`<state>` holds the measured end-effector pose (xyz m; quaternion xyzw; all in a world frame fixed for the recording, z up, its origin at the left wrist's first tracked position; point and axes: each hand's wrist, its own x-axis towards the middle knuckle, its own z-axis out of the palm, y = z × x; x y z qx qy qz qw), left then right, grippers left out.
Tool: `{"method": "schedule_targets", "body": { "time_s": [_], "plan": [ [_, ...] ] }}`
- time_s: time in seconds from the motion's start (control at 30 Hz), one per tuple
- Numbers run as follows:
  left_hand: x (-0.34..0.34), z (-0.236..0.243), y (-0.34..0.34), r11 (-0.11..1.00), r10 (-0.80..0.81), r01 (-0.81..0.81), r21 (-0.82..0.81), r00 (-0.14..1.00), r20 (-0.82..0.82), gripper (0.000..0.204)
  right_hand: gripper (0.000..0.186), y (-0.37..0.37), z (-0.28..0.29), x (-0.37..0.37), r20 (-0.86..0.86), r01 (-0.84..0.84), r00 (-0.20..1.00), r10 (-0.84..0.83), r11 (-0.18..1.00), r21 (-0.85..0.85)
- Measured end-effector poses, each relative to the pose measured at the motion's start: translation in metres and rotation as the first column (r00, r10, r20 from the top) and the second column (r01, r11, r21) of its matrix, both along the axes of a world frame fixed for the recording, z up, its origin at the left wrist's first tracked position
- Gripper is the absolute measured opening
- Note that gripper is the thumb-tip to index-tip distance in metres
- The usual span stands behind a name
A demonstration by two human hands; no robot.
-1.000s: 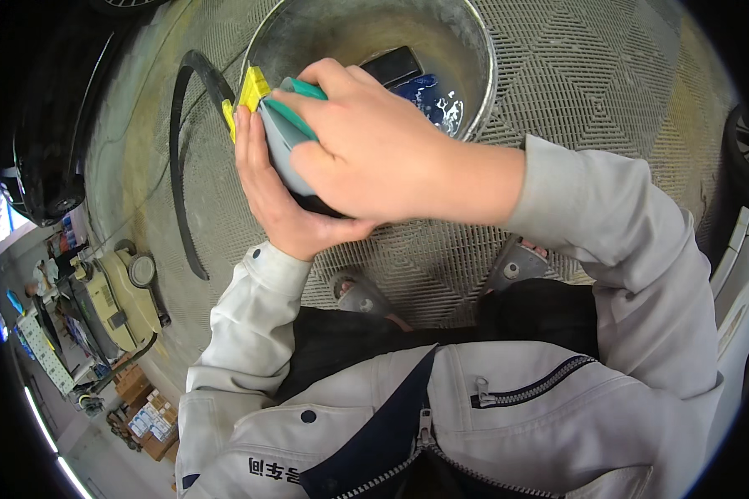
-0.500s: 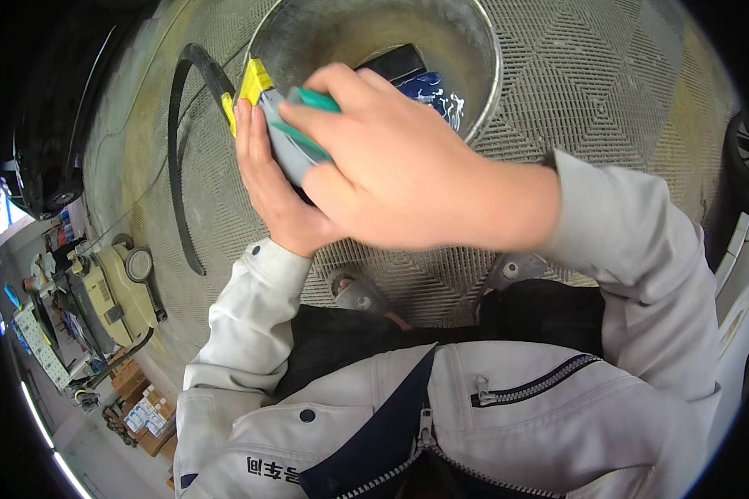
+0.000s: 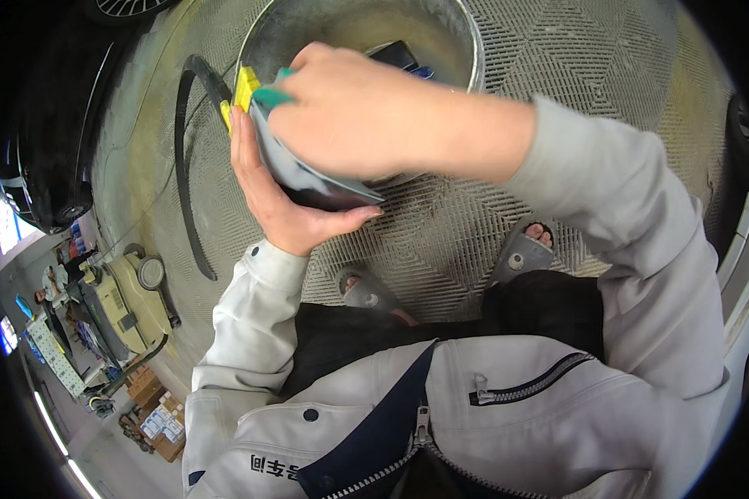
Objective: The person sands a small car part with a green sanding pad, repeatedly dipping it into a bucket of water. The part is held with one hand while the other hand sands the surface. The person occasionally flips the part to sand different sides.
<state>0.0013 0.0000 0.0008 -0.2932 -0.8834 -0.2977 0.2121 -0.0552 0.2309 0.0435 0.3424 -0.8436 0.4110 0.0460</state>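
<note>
My left hand [image 3: 279,212] cradles a grey curved piece [image 3: 287,158] from below, the fingers along its left side and the thumb at its near end. Yellow tape [image 3: 246,87] covers its far end. Pressed against the piece's upper face is a green pad [image 3: 271,97], pinched in my right hand [image 3: 358,112], which is slightly blurred and hides most of the pad. A long, black curved strip [image 3: 183,166] arcs out to the left from near the tape; whether it joins the grey piece I cannot tell.
A round metal drum [image 3: 478,58] stands beyond my hands, with a black object [image 3: 398,55] and something blue inside. Ribbed grating [image 3: 591,100] covers the floor. A black car [image 3: 54,141] is at left, with a beige machine [image 3: 121,303] and cardboard boxes [image 3: 146,387] nearer. A wheel [image 3: 742,137] shows at right.
My right hand has moved up and left along the grey piece with the green pad. More of the piece's near end and my left thumb now show.
</note>
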Motion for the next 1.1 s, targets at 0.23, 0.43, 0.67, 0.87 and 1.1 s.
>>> {"method": "schedule_targets", "body": {
  "time_s": [0.23, 0.43, 0.67, 0.87, 1.1],
  "plan": [
    [-0.004, 0.002, 0.001, 0.997, -0.066, 0.063, -0.04, 0.994, -0.09, 0.15, 0.021, 0.063, 0.012, -0.039, 0.659, 0.139, 0.736, 0.157, 0.917, -0.373],
    [-0.004, 0.046, 0.012, 0.974, -0.038, 0.054, -0.222, 0.996, 0.077, 0.121, 0.026, 0.052, 0.002, -0.037, 0.815, 0.346, 0.433, 0.384, 0.765, -0.544],
    [-0.02, 0.084, 0.021, 0.882, -0.284, 0.274, -0.385, 0.958, 0.032, 0.082, 0.052, 0.048, -0.008, -0.027, 0.834, 0.275, 0.386, 0.394, 0.814, -0.512],
    [-0.023, 0.086, 0.016, 0.829, -0.382, 0.402, -0.389, 0.915, 0.132, 0.057, 0.071, 0.052, 0.0, -0.025, 0.834, 0.32, 0.427, 0.35, 0.804, -0.501],
    [-0.023, 0.071, 0.01, 0.885, -0.405, 0.418, -0.207, 0.908, 0.104, 0.075, 0.051, 0.041, 0.004, -0.031, 0.809, 0.316, 0.368, 0.458, 0.757, -0.572]
  ]
}}
